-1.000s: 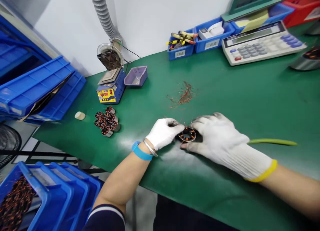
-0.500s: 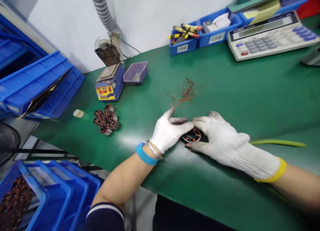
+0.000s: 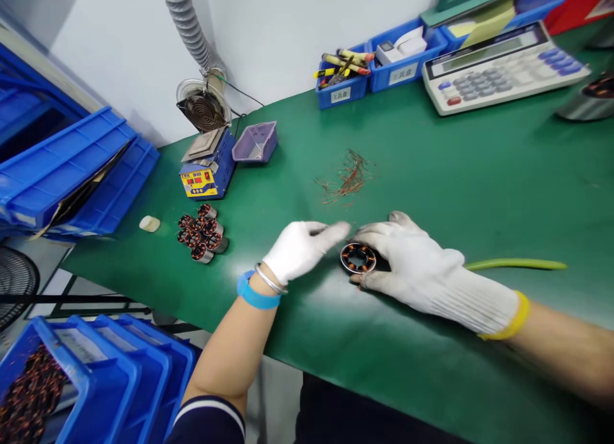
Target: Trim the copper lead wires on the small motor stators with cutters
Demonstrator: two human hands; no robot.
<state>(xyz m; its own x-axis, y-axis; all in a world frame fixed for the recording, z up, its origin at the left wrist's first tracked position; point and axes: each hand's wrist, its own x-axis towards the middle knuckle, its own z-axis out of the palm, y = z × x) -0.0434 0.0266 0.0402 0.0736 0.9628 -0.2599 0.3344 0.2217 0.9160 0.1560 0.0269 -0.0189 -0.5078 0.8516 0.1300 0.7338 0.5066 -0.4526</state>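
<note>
A stator [image 3: 347,261], a metal ring wound with copper wire, stands on the green table. My right hand [image 3: 412,261], in a white glove, grips its right side between thumb and fingers. Just left of the stator is my gloved left hand [image 3: 304,249], raised a little and apart from it. Its thumb and fingertips come together, slightly blurred; whether they hold a wire end cannot be made out. Wire clippings [image 3: 352,175] lie loosely heaped beyond the hands. A cluster of several stators [image 3: 202,233] stands on the table to the left.
A blue-and-yellow device [image 3: 206,172] and a purple tray [image 3: 256,143] stand at the back left. Blue boxes [image 3: 340,95] and a calculator [image 3: 503,70] line the back right. A green strip [image 3: 518,264] lies beside my right wrist. Blue bins [image 3: 110,380] sit lower left.
My left hand has come off the stator and moved left, leaving its top in full sight. My right hand keeps its hold. The camera view has shifted slightly.
</note>
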